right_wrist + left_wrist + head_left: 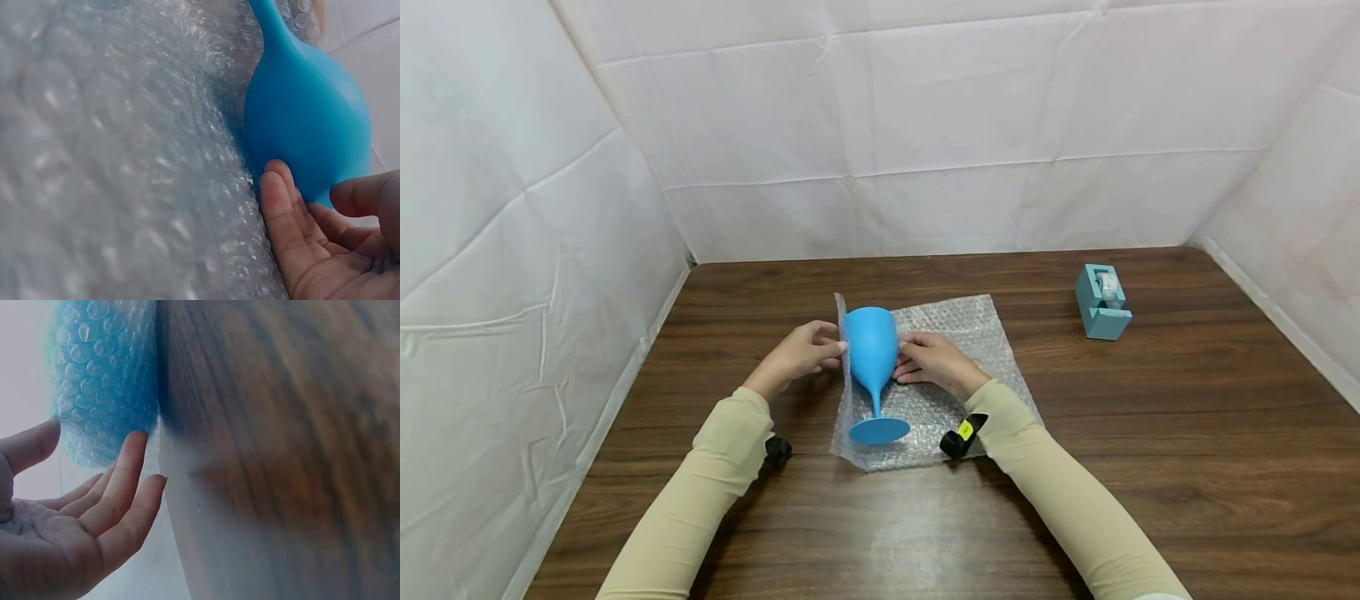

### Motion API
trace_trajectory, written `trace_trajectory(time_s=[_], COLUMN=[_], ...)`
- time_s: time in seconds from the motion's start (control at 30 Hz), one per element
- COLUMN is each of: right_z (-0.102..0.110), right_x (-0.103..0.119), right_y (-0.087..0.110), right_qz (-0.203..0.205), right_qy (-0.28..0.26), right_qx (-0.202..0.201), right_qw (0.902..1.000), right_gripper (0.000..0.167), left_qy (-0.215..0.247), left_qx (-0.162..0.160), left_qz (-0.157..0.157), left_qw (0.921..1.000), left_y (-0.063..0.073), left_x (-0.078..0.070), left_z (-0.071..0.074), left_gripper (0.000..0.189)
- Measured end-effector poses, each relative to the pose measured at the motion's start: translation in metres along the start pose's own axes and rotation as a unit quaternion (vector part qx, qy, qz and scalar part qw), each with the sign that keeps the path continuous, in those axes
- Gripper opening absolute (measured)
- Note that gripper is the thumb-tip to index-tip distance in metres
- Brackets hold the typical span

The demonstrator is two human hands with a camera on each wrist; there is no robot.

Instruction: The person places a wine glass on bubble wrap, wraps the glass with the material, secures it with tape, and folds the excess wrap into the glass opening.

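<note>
- Blue from bowl to foot, a goblet (872,346) lies on its side on a sheet of clear bubble wrap (958,329), its foot towards us and its bowl pointing away.
- We see the wrap's left edge raised against the goblet, while the rest spreads flat beneath it and to the right.
- Our left hand (801,358) holds that raised edge, thumb and fingertips on the wrap beside the bowl; the left wrist view shows blue through the bubbles.
- Our right hand (936,360) holds the opposite side of the bowl, thumb above and fingertips low, close to the wrap.
- We keep the two hands apart, with the bowl between them.
- Cream sleeves (718,467) cover both our forearms, and a black device with a yellow label (965,431) sits at the right wrist.
- Near the far right of our brown wood-grain table (1150,433) stands a teal tape dispenser (1101,308) with a roll in it, well apart from the wrap.
- White sheeting (940,108) surrounds us at the back and both sides.
</note>
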State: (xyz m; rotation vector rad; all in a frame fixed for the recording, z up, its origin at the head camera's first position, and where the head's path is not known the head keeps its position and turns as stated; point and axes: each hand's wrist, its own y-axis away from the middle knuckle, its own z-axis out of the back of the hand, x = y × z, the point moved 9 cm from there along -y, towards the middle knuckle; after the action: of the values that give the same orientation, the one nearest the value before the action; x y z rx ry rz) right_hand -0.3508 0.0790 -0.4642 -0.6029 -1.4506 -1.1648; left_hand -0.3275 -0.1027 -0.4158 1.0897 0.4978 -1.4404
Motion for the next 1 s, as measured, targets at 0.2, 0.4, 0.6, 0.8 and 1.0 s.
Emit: trace_trajectory(time_s=[0.2,0.4,0.6,0.8,1.0], right_z=[-0.0001,-0.0017,-0.0029,-0.0030,-0.0037], right_x=[-0.0011,-0.0010,-0.0019,-0.0011,0.0018], right_y=[-0.0008,-0.0012,-0.0012,0.0023,0.0056], right_qz=[-0.006,-0.003,-0.009,-0.016,-0.009], right_qy=[0.000,-0.006,-0.017,-0.014,0.004], right_qx=[-0.003,0.002,0.013,0.026,0.034], right_qw=[1.0000,1.0000,0.9997,0.9994,0.9994], right_gripper=[0.040,0.043,0.042,0.047,0.059], left_qy=[0.004,0.010,0.008,0.007,0.004], left_qx=[0.014,0.025,0.027,0.026,0.023], left_qz=[-0.008,-0.011,-0.009,-0.008,-0.002], left_qw=[0.9999,0.9996,0.9996,0.9996,0.9997], left_y=[0.0011,-0.0015,-0.0019,-0.0021,-0.0027], left_x=[-0.0031,-0.0018,-0.0023,-0.0039,-0.0032], left_z=[-0.0032,-0.0059,-0.0072,-0.0084,-0.0087], left_gripper=[0.058,0.061,0.063,0.064,0.065])
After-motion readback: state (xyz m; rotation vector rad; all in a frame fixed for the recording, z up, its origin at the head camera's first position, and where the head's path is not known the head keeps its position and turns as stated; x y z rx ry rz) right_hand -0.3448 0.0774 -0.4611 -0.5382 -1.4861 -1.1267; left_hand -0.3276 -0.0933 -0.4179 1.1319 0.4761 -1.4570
